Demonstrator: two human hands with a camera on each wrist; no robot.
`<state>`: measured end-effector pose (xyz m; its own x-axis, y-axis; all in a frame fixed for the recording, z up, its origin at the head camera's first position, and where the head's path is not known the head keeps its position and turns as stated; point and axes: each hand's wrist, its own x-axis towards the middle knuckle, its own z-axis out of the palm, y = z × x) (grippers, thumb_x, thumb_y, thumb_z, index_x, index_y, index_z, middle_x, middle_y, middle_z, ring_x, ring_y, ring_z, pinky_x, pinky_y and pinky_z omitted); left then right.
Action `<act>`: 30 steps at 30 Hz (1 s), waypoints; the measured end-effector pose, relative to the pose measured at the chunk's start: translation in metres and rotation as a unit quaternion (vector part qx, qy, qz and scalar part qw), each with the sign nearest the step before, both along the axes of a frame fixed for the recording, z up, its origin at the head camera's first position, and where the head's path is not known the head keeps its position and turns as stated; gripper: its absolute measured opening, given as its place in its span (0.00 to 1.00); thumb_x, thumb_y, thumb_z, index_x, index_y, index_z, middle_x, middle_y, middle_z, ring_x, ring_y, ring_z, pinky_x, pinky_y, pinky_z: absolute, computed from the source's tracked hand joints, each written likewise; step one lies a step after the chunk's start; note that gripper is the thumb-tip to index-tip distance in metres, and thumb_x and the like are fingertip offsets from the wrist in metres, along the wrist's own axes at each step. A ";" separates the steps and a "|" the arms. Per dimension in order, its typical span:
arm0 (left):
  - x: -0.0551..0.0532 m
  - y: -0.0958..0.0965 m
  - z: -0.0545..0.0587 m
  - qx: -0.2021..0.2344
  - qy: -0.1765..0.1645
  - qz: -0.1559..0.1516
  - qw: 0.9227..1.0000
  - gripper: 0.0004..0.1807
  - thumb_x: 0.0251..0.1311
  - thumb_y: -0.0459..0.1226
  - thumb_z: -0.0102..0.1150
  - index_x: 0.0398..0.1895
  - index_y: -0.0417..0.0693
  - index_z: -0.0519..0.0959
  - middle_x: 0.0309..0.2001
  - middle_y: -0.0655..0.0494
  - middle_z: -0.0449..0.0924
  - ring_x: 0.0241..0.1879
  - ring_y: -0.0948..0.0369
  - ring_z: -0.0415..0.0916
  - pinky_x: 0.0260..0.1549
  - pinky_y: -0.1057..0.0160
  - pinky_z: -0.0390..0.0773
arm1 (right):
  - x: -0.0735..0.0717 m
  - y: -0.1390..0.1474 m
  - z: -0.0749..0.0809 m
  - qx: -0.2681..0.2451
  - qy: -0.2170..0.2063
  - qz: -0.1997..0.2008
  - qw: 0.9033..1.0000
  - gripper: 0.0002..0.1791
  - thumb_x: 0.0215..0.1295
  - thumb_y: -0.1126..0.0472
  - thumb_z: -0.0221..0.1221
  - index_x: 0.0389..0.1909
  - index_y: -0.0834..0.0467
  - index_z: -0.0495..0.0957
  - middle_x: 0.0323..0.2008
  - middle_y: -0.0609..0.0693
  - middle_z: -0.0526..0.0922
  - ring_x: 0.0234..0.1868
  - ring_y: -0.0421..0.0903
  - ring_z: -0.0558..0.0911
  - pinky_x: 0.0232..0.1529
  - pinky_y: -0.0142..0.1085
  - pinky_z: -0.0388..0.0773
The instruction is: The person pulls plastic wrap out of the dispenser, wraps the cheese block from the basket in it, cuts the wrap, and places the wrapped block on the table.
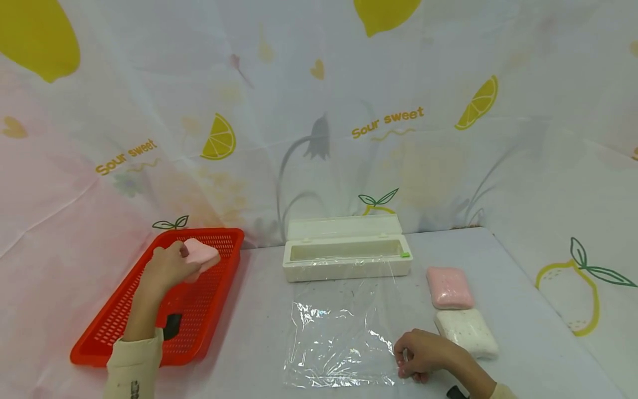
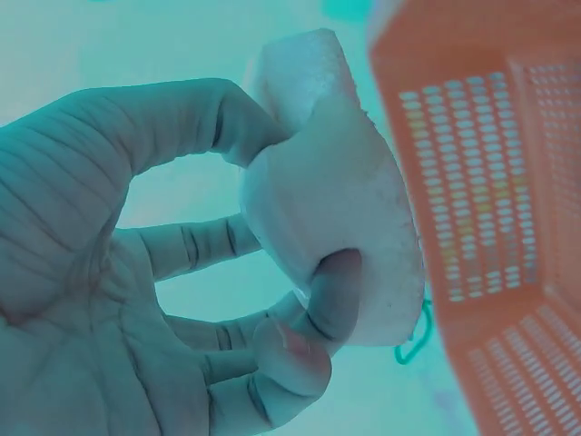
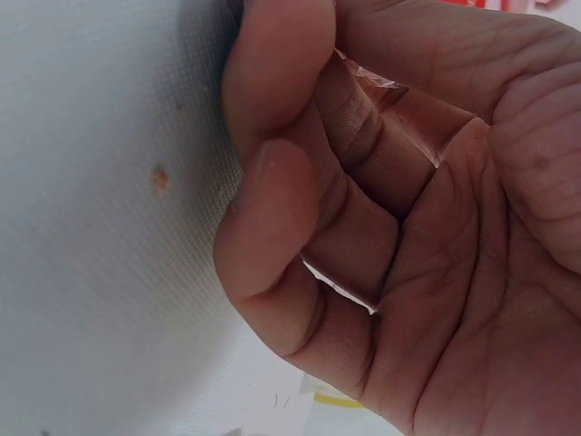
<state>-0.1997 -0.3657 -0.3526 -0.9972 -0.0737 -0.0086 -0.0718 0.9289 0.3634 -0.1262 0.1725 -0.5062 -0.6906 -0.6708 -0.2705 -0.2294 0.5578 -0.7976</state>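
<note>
My left hand grips a soft pink sponge above the red basket. In the left wrist view the sponge bends between the thumb and fingers. On the table lies a clear sheet of plastic film, wrinkled and shiny. At its lower right edge, my right hand pinches the film with curled fingers. The right wrist view shows the curled fingers close against the white surface, with a bit of film behind them; the fingertips' hold is mostly hidden there.
Behind the film stands a white film dispenser box, lid raised. A pink film-wrapped sponge and a white wrapped sponge lie at the right, near my right forearm. A lemon-print cloth hangs behind the table.
</note>
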 end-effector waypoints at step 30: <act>0.040 0.076 -0.019 0.109 0.082 -0.131 0.982 0.16 0.53 0.34 0.66 0.45 0.46 0.76 0.40 0.46 0.68 0.33 0.53 0.66 0.23 0.61 0.72 | 0.001 0.000 0.000 0.002 -0.007 -0.007 1.000 0.12 0.53 0.64 0.70 0.21 0.52 0.76 0.12 0.42 0.76 0.12 0.34 0.74 0.14 0.26 0.69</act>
<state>-0.1596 -0.2902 -0.3719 -0.9708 0.1722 0.1668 0.2362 0.8068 0.5415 -0.1255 0.1723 -0.5061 -0.6958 -0.6601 -0.2830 -0.2110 0.5645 -0.7980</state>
